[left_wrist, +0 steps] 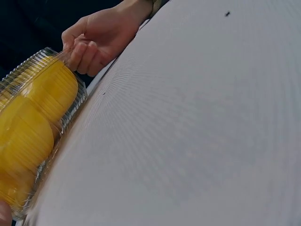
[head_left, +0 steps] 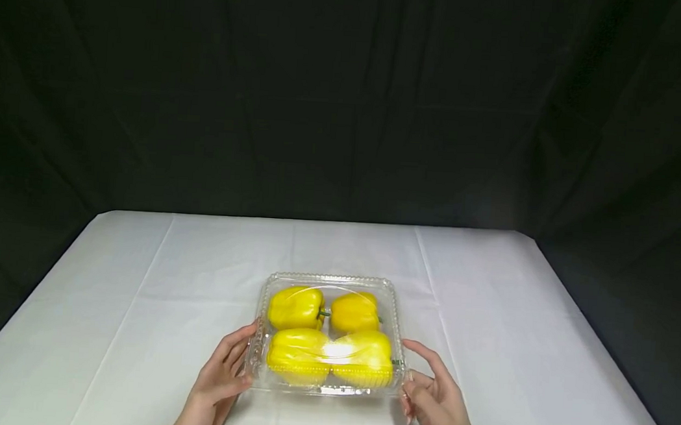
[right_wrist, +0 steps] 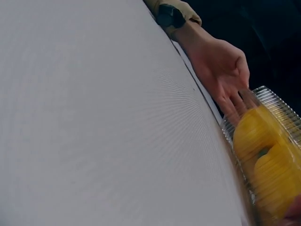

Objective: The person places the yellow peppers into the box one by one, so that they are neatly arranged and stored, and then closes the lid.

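Observation:
A clear plastic clamshell container (head_left: 330, 279) with a ridged rim holds several yellow bell peppers (head_left: 296, 308) with green stems, set in two rows. My left hand (head_left: 213, 380) grips its left side, thumb at the near corner and fingers along the wall. At the near right corner my right hand (head_left: 437, 397) pinches the rim between thumb and fingers, its index finger stretched along the side. The left wrist view shows this pinch by the right hand (left_wrist: 96, 42) from the side. In the right wrist view, the left hand's (right_wrist: 218, 66) fingers lie partly behind the clear wall.
A white cloth (head_left: 166, 280) with fold creases covers the table under the container. Black curtains (head_left: 323, 107) hang behind it and along both sides. A dark band-like device (right_wrist: 170, 16) sits on the left wrist.

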{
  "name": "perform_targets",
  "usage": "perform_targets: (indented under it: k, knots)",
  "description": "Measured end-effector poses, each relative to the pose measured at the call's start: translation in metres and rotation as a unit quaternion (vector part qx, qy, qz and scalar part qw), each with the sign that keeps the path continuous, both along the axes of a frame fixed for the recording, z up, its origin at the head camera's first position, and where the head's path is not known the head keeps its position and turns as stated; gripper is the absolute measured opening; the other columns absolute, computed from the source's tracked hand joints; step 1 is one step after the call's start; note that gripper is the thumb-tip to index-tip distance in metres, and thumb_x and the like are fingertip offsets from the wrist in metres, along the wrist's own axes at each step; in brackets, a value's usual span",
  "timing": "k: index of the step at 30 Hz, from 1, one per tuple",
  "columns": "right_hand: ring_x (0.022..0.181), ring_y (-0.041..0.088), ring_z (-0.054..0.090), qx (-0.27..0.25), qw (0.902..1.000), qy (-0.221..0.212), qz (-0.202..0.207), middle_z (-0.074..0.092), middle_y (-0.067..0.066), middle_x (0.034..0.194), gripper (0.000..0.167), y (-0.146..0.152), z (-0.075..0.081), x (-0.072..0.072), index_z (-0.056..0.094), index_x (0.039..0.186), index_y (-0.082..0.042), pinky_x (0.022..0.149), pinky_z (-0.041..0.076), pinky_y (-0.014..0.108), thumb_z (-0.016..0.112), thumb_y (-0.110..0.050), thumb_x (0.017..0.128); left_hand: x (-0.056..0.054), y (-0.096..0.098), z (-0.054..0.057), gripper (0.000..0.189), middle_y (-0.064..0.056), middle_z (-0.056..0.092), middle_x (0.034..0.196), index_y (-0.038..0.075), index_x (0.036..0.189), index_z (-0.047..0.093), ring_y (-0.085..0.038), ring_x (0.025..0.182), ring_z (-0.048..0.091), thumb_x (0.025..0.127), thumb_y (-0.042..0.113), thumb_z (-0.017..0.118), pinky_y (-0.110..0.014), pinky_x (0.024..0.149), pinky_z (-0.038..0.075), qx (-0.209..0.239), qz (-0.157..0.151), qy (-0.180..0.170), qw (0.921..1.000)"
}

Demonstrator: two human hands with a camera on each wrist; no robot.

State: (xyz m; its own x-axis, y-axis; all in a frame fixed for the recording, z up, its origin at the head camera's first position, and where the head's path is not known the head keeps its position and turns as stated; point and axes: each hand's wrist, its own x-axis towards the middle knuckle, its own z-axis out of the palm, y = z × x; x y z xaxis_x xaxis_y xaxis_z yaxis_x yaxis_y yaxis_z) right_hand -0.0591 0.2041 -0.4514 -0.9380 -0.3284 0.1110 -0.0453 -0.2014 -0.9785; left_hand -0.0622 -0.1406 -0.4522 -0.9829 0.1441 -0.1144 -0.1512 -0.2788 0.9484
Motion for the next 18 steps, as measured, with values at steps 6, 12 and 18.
perform_targets:
  k: [6,12,18]
  knots:
    - [0.064,0.003,0.054,-0.023,0.9987,-0.028,0.036,0.06,-0.006,0.073,0.061,0.0019,0.0021,-0.0005,0.023,0.156,-0.024,0.057,0.05,0.018,0.043,0.001,0.103,0.0018,0.0022,0.0003,0.066,-0.009,0.028,0.16,0.008,0.15,0.035,-0.002,0.139,0.035,0.09,0.002,0.062,-0.011,0.104,0.036,-0.004,-0.002,0.027,0.9996]
    - [0.06,0.006,0.046,-0.034,0.9967,-0.065,0.033,0.055,-0.008,0.068,0.059,0.0046,0.0028,0.0005,0.025,0.153,-0.025,0.054,0.044,0.017,0.044,-0.001,0.102,0.0037,0.0041,0.0015,0.065,-0.011,0.028,0.16,0.007,0.15,0.035,0.009,0.13,0.041,0.091,0.002,0.061,-0.011,0.104,0.036,-0.005,-0.003,0.025,0.9997]
    - [0.055,0.01,0.049,0.029,0.999,-0.022,-0.025,0.056,0.0,0.064,0.055,0.0024,0.0066,0.0004,0.022,0.157,-0.02,0.048,0.048,0.026,0.039,-0.006,0.106,0.0058,0.004,0.0071,0.062,-0.008,0.03,0.16,0.011,0.15,0.036,-0.004,0.14,0.036,0.093,0.005,0.061,-0.012,0.104,0.037,-0.024,-0.004,0.039,0.9989]
